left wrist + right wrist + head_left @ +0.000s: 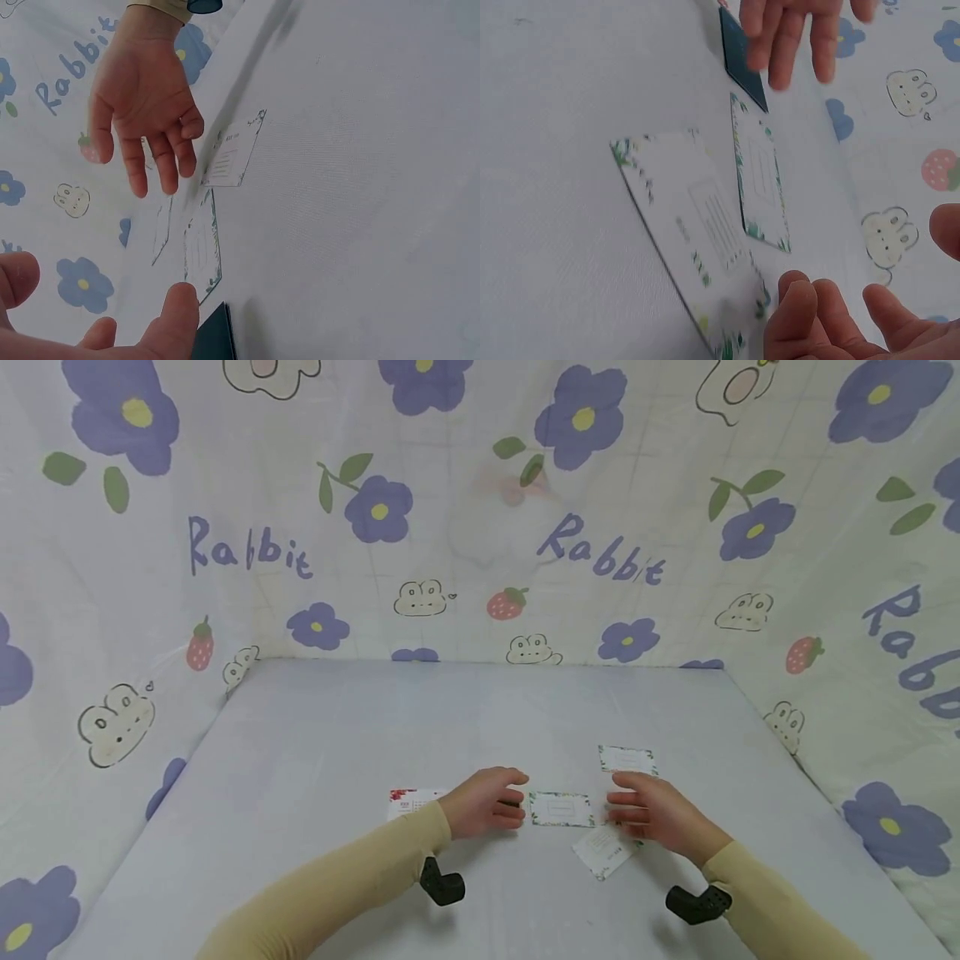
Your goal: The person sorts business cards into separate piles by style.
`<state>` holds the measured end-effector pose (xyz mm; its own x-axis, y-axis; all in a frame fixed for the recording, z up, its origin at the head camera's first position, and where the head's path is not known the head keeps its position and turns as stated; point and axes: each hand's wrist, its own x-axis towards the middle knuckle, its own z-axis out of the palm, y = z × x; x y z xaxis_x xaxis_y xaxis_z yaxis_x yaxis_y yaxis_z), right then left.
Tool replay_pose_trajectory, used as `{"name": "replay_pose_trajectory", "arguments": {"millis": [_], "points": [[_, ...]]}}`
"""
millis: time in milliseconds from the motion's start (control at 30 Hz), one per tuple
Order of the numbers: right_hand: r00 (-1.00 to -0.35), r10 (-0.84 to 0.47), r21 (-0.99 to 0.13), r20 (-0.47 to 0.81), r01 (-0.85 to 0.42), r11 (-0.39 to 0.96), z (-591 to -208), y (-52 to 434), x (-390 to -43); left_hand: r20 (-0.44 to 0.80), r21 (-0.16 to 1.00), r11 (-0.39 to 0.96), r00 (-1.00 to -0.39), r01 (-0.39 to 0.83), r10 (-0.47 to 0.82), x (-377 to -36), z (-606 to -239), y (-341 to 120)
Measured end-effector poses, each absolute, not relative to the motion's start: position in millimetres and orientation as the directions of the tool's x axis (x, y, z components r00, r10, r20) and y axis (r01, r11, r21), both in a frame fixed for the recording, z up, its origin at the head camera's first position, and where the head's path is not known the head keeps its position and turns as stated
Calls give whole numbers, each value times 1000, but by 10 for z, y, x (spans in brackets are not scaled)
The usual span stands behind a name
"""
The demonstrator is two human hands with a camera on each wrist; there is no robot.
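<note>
On the pale table [300, 760], inside the flower-printed cloth surround [247, 552], I log the following items. Item one: a leaf-bordered card [561, 809] lying flat between the two hands, also seen in the left wrist view [201, 250] and the right wrist view [760, 176]. Item two: a second leaf-bordered card [604, 849], turned at an angle, just under the right hand [651, 817] and partly covered by it. Item three: a third leaf-bordered card [627, 759], flat, just beyond the right hand and untouched. Item four: a card with a red printed corner [411, 802], beside the left hand's wrist, part hidden by the sleeve [352, 877]. Item five: a dark teal card [742, 57] flat on the table below the left hand's fingertips; whether they touch it I cannot tell. The left hand [486, 803] has loosely bent, spread fingers that grip nothing I can see. The right hand's fingers are relaxed and spread, and grip nothing. By my reading, the handling of the cards is at an in-between point: all five lie separately on the table, none is lifted, and no stack or row is formed yet.
</note>
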<state>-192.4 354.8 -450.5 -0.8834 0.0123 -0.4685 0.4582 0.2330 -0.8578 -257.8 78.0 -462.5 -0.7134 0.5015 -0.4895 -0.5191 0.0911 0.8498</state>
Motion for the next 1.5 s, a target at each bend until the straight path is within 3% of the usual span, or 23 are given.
{"name": "replay_pose_trajectory", "arguments": {"millis": [467, 800, 1067, 1500], "points": [[-883, 43, -825, -467, 452, 340, -4386, 4140, -1596, -414, 897, 56, -788, -438, 455, -2543, -4607, -304], [-861, 72, -808, -504, 500, 312, -4377, 4348, -1462, -363, 916, 18, -809, -401, 463, -2540, -4485, -1044], [-867, 54, -810, -495, 483, 331, -4356, 4363, -1457, -362, 910, -27, -825, -413, 434, -2544, -4536, -1250], [-868, 56, -805, -494, 481, 349, -4375, 4280, -1488, -347, 914, -41, -829, -404, 440, -2520, -4573, -1215]]}}
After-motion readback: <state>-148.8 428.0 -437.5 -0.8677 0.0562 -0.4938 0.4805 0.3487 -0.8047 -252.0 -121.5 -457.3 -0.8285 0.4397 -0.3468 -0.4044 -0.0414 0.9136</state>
